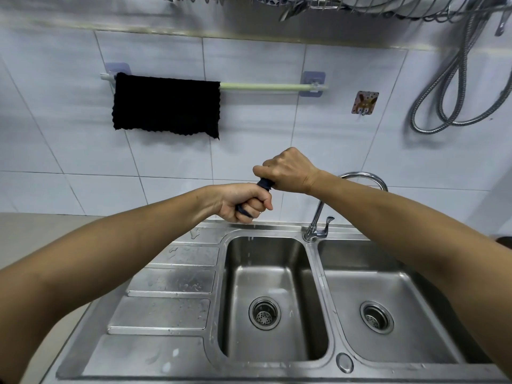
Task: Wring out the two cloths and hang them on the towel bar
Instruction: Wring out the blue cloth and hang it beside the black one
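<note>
Left hand [243,202] and right hand [288,170], each clenched in a fist around one end of a dark, tightly twisted cloth [265,184], hold it above the back edge of the left basin of a stainless-steel double sink [313,273]; only a short rope-like length of the fabric shows between the fists, with a dark end protruding under the left hand's fingers. Faint drops appear to fall toward the basin below, which suggests that the step in hand is the wringing of the second cloth. The first, a black rectangular cloth [166,105], already hangs over the left part of the pale green towel bar [266,86], which is fixed to the wall by two translucent adhesive mounts; the right part of the bar is bare. The next move probably calls for untwisting and spreading the cloth, then raising it to the free stretch of bar just beside the hung one. The ribbed steel drainboard [171,284] at left is wet in patches. A chrome gooseneck faucet [318,217] stands between the basins; the wall is of white tiles [69,151], with a coiled metal hose [457,87] at right and a wire dish rack [360,4] overhead.
</note>
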